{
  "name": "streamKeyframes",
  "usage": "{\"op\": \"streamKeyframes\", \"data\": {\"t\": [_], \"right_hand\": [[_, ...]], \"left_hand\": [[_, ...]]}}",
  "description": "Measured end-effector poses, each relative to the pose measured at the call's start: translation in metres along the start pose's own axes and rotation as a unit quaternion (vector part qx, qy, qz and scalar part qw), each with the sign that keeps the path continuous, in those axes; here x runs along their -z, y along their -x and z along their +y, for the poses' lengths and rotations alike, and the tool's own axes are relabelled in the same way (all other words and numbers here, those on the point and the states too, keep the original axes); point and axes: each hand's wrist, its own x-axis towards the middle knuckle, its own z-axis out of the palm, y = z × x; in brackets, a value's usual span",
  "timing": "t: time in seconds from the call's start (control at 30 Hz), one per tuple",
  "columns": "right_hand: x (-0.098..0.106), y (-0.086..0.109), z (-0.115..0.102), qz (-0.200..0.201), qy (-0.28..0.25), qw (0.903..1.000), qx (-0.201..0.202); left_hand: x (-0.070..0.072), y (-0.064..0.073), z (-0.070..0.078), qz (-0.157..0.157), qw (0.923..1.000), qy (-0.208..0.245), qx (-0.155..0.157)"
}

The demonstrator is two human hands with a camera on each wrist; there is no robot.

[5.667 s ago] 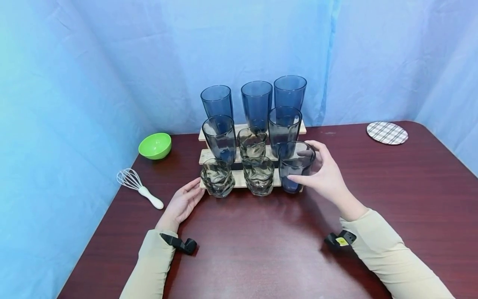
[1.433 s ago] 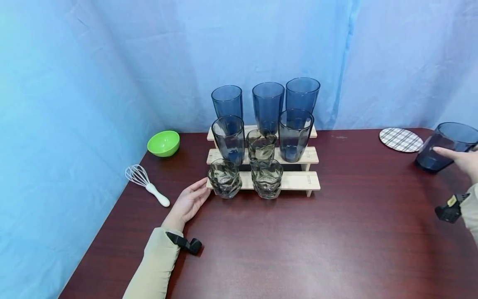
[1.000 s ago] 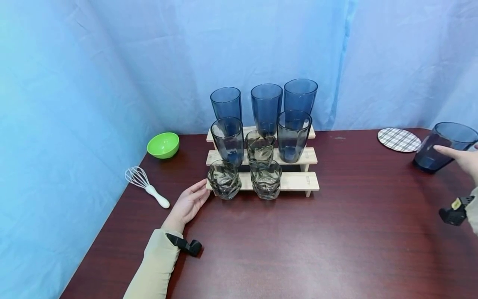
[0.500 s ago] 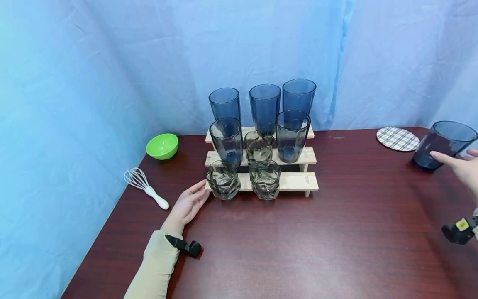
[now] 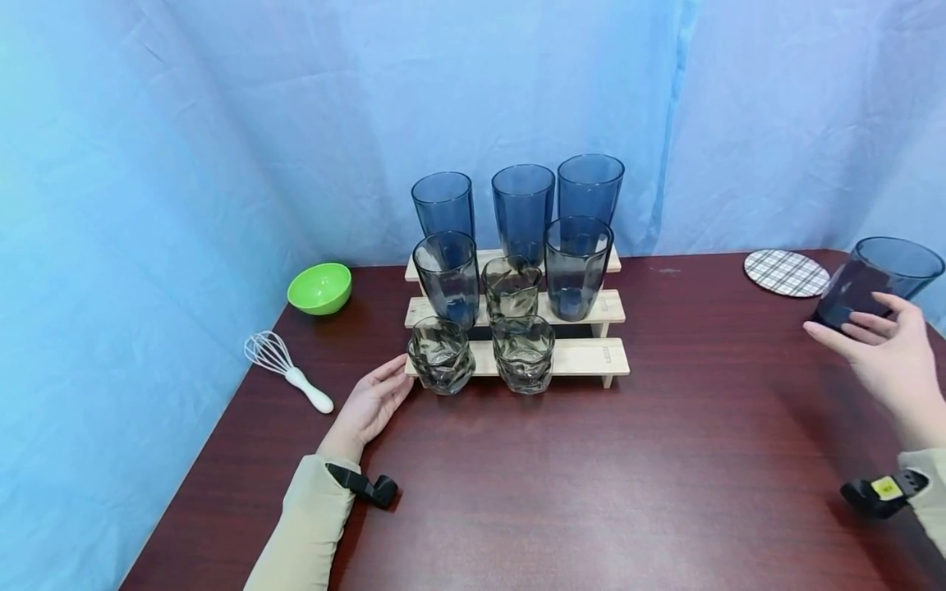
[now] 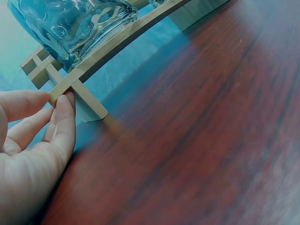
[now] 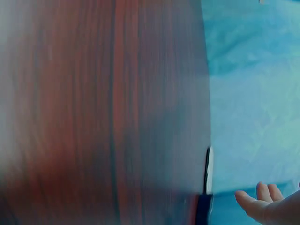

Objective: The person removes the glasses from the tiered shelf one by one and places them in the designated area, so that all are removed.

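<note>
My left hand (image 5: 367,412) pinches the left end of the lowest shelf of a three-tier wooden rack (image 5: 591,358); in the left wrist view the thumb and fingers meet at the shelf's corner (image 6: 57,93). Far right, a tall blue drinking glass (image 5: 887,267) stands upright on the table. My right hand (image 5: 890,365) is in front of it, fingers spread and loosely bent, with nothing held. In the right wrist view its fingers (image 7: 253,206) are apart from the dark blue glass (image 7: 203,209). Two short smoky glasses (image 5: 523,355) occupy the lowest shelf, whose right end is bare.
Taller blue glasses (image 5: 523,209) fill the top shelf. The middle shelf bears two tall glasses (image 5: 576,275) around a short one (image 5: 510,287). A plaid coaster (image 5: 787,273) lies at the back right; a green bowl (image 5: 320,289) and white whisk (image 5: 306,387) are left.
The tall glass from the lowest shelf's right end now stands at the far right. My right hand has let go and drawn back from it, toward the front left. The left hand keeps its hold.
</note>
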Motion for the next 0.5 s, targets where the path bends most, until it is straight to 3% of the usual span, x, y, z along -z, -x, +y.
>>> {"op": "streamKeyframes", "data": {"t": [0.17,0.2,0.27,0.33,0.4,0.43,0.5], "right_hand": [[-0.019,0.016,-0.019,-0.049,-0.057,0.9966,0.033],[-0.022,0.018,-0.023,-0.062,-0.095,0.9929,0.036],[-0.028,0.023,-0.029,-0.100,-0.205,0.9728,0.042],[-0.034,0.027,-0.035,-0.137,-0.317,0.9371,0.050],[-0.039,0.034,-0.045,-0.166,-0.396,0.9014,0.059],[-0.042,0.040,-0.051,-0.179,-0.411,0.8918,0.064],[-0.046,0.055,-0.071,-0.186,-0.398,0.8948,0.077]], "left_hand": [[0.000,0.000,0.000,0.002,1.0000,-0.002,0.001],[0.000,0.000,0.000,0.001,1.0000,-0.003,0.000],[0.000,0.000,0.000,0.000,1.0000,-0.004,-0.002],[0.000,0.000,0.000,-0.002,1.0000,-0.005,-0.003],[0.001,0.000,0.000,-0.001,1.0000,-0.007,-0.004],[0.000,0.000,0.000,-0.001,1.0000,-0.008,-0.004],[0.001,0.000,0.000,0.000,1.0000,-0.009,-0.003]]}}
